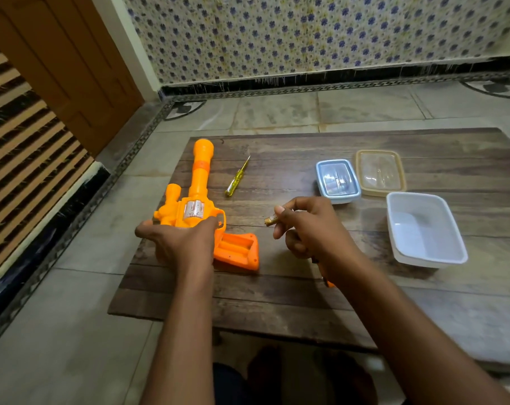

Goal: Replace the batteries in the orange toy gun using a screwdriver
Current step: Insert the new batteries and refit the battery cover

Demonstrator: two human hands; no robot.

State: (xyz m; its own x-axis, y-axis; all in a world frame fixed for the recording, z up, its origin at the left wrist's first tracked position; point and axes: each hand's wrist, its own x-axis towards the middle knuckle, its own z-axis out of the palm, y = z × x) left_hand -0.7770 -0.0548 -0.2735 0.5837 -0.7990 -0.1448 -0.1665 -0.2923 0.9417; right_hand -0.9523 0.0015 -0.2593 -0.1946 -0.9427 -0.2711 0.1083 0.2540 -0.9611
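The orange toy gun (199, 182) lies on the low wooden table (306, 299), barrel pointing away from me. Its grip shows an open battery compartment (237, 248) with no cover on it. My left hand (180, 244) grips the gun's body just behind the silver cylinder. My right hand (309, 226) pinches a gold-coloured battery (271, 220) between thumb and fingers, a short way right of the gun. A small orange piece (329, 283) peeks out under my right wrist. The yellow-handled screwdriver (237, 178) lies on the table beside the barrel, untouched.
Three plastic containers stand at the right: a blue-rimmed one (338, 180) with its lid on, a beige-rimmed one (380, 172), and an open white tub (424, 229). Tiled floor surrounds the table; a wooden door (61, 68) and patterned wall lie beyond.
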